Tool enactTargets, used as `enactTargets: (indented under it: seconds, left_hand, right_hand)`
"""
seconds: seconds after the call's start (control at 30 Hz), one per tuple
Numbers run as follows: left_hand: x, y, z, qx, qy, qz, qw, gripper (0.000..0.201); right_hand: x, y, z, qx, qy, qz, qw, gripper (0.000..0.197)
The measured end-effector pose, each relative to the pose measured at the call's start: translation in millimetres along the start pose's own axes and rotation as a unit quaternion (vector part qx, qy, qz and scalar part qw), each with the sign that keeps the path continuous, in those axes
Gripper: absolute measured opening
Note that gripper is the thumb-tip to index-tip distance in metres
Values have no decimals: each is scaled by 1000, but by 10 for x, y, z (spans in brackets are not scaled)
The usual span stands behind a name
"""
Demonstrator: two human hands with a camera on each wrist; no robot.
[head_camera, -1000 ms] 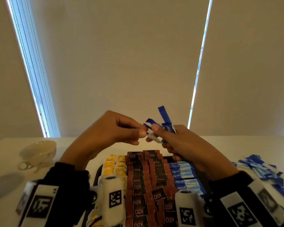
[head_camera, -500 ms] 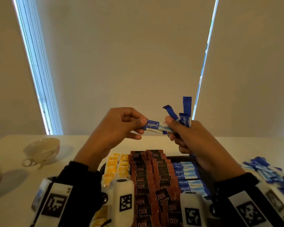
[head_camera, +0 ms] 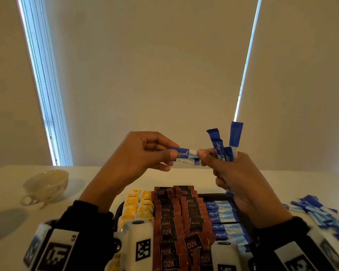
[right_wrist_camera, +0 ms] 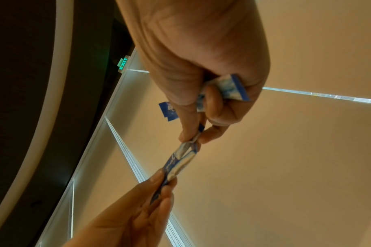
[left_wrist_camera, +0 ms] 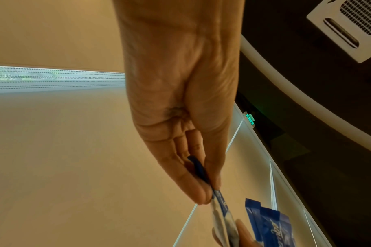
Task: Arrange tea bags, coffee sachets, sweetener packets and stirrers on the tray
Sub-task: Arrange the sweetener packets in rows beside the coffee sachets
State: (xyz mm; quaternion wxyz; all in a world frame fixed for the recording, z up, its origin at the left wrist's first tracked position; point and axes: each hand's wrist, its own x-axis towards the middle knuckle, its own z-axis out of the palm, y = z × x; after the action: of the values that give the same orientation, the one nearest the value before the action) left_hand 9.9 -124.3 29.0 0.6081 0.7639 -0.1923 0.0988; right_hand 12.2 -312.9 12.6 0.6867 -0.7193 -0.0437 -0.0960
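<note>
Both hands pinching one blue-and-white paper sweetener packet [head_camera: 185, 156] above the dark tray [head_camera: 213, 196].
Left hand [head_camera: 137, 153] gripping one end, right hand [head_camera: 231, 173] the other while clutching more blue packets [head_camera: 226, 145]; white tabletop [head_camera: 98, 178], beige roller blinds [head_camera: 145, 75] hanging behind.

R hand [right_wrist_camera: 201, 70] fills top of view, seen from wrist side, thumb & forefinger pinching one end of a blue-white sweetener packet [right_wrist_camera: 180, 160]. Packet runs down-left, stretched betw both hands; looks folded or doubled lengthwise. L hand [right_wrist_camera: 133, 215] comes in from bottom, fingertips [right_wrist_camera: 159, 177] pinching the other end. R hand's curled lower fingers also grip more packets [right_wrist_camera: 229, 88] against palm; another blue end [right_wrist_camera: 168, 111] sticks out on left side of hand. Bkgd: beige blinds w/ bright gaps, green EXIT sign [right_wrist_camera: 123, 64], dark ceiling w/ pale curved band.
</note>
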Motion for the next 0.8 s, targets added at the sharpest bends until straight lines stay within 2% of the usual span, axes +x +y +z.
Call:
enactTargets:
  seconds: [0.07, 0.23, 0.33, 0.47, 0.57, 0.63, 0.8]
  left_hand:
    - [7, -2, -9, 8, 6, 1, 1000, 7]
    - [10, -20, -22, 22, -4, -13, 1000, 9]
    - [12, -32, -27, 25, -9, -18, 999, 9]
    - [18, -23, -17, 17, -10, -23, 1000, 10]
    - [6, -18, -31, 6, -11, -24, 1000, 14]
    - [11, -27, -39, 3, -7, -18, 1000, 16]
    - [35, -69, -14, 3, 19, -12, 1000, 8]
  right_hand:
    - [-5, -6, 8, 6, -5, 4, 1000, 21]
    - [-6, -28, -27, 11, -33, 41, 999, 32]
    - [-9, -26, -47, 3, -44, 47, 998, 23]
    - [7, -3, -30, -4, -10, 14, 1000, 12]
    - [13, 0, -10, 8, 13, 0, 1000, 13]
    - [19, 2, -8, 11, 14, -1, 1000, 15]
    - [12, -9, -40, 7, 6, 19, 1000, 13]
